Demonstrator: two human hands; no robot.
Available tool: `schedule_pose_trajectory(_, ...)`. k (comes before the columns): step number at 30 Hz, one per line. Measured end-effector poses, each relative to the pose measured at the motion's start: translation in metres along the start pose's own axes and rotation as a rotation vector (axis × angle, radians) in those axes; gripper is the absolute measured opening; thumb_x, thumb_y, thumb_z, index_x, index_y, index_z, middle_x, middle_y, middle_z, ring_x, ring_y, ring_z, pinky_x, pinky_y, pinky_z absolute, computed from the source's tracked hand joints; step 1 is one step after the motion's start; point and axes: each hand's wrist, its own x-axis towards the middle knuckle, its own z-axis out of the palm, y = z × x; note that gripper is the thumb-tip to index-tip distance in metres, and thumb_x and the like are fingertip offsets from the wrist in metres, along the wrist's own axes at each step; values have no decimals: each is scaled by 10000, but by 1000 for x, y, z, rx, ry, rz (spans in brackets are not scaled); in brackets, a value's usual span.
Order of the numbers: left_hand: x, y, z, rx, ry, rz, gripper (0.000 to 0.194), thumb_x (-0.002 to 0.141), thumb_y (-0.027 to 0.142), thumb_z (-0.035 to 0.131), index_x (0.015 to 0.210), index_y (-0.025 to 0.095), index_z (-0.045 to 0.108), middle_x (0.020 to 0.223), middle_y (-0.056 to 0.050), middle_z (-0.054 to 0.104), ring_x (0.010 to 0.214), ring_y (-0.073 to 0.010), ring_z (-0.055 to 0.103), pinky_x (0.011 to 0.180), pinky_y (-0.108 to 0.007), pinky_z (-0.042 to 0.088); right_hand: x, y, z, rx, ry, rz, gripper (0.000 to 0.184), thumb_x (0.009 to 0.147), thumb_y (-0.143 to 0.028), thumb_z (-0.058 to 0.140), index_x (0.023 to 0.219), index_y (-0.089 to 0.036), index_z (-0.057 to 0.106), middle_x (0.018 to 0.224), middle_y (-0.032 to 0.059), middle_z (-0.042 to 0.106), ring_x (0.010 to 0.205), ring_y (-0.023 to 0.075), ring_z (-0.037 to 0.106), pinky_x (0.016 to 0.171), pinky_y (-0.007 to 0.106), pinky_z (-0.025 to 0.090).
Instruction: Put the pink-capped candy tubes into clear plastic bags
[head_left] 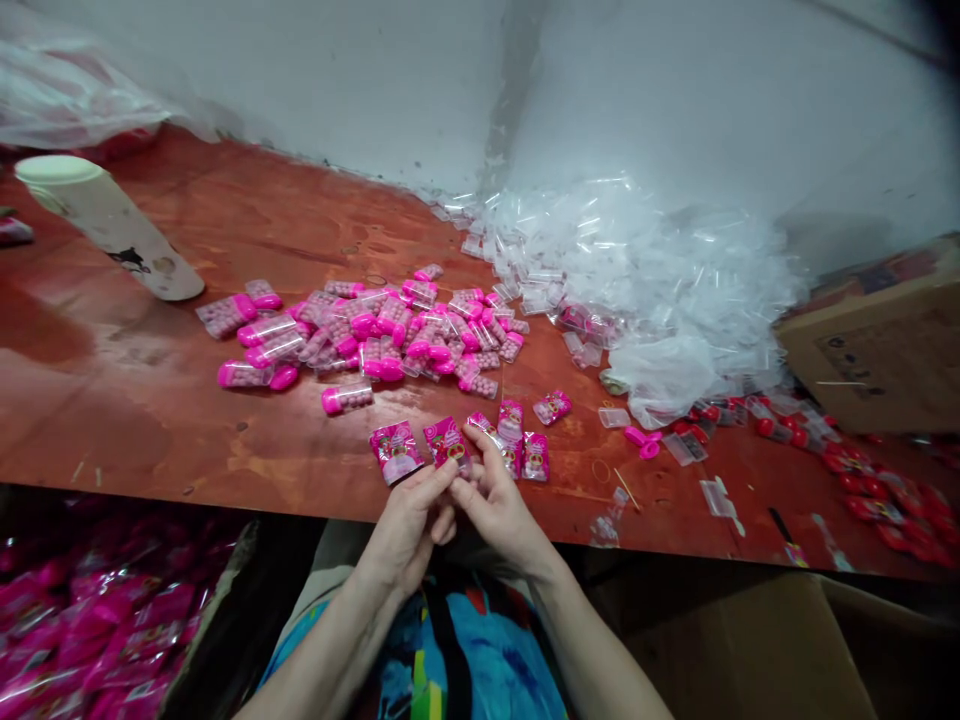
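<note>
Close together at the table's front edge, my left hand point(418, 515) and my right hand point(496, 500) hold one small pink printed packet point(445, 442) between thumbs and fingers. The lower end of that packet is hidden behind my fingers. Left of it another pink packet point(396, 451) lies flat. Several more lie just beyond my right hand, among them an upright-lying packet point(511, 421) and a packet point(535, 456) to its right. One packet point(553, 407) rests a little apart. Behind them spreads a pile of clear tubes with pink caps and pink beads point(390, 320).
A heap of clear plastic cases point(630, 260) stands against the wall. On the left is a pale bottle point(120, 235). To the right are a cardboard box point(877, 345), red-capped pieces point(870, 480) and small tools. Pink packages point(105, 620) fill a container below the table point(172, 430).
</note>
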Motion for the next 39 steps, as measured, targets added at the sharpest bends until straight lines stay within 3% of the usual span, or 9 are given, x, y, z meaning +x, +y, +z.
schedule_pose_trajectory(5,-1,8,-9,123,-119,1,323,854,440,637,722,146,617,407,42,452,380,-53,363,428,-184,277,5,6,-10,309,-150,171,624,885,-418,624,1415,-286,321,667,-80,514,405,47,325,393,159,236)
schedule_pose_trajectory(10,9,15,-9,74,5,39,328,819,470,675,741,176,555,367,103,364,317,-25,190,372,-179,152,0,12,-4,229,-20,110,630,823,-411,713,1349,-266,398,654,-79,516,540,82,455,521,186,350)
schedule_pose_trajectory(17,12,8,-6,50,-48,29,329,835,463,657,730,174,541,354,96,371,335,-37,237,395,-173,214,0,23,4,250,35,71,523,863,-398,668,1313,-299,422,718,-55,547,558,95,494,540,211,404)
schedule_pose_trajectory(21,4,7,-4,118,-91,-4,299,844,466,635,781,176,605,353,89,383,330,-48,248,399,-186,230,-5,20,-13,17,56,41,523,882,-378,638,1354,-298,428,854,-1,614,721,145,593,681,276,484)
schedule_pose_trajectory(27,-16,24,-26,345,133,92,386,811,501,630,917,137,702,707,-50,690,310,-32,280,354,-228,135,-11,-8,-46,-604,491,-44,765,911,-426,566,1525,-181,181,574,-69,536,493,152,510,547,259,419)
schedule_pose_trajectory(29,-16,30,-42,384,250,177,386,810,504,627,862,129,706,672,-44,675,320,-34,268,354,-225,134,-5,-11,-33,-813,431,-45,735,934,-429,524,1530,-154,193,548,-59,553,463,165,512,532,268,401)
schedule_pose_trajectory(33,-1,34,-67,469,384,361,317,793,461,662,833,150,709,612,-21,642,472,-108,497,451,-211,353,25,3,17,-993,106,-91,404,952,-437,491,1250,-187,597,883,84,717,749,223,662,674,300,450)
schedule_pose_trajectory(36,10,28,-74,573,373,372,322,749,418,703,933,155,713,572,-6,630,580,-157,588,558,-232,435,49,16,39,-1010,91,2,266,911,-432,574,963,-192,677,863,75,721,768,222,660,663,286,432)
schedule_pose_trajectory(39,16,22,-75,672,397,321,387,725,410,704,1006,145,697,489,31,561,483,-147,531,487,-232,392,62,21,39,-954,65,32,187,901,-343,601,805,-193,658,702,28,687,658,179,624,604,255,393)
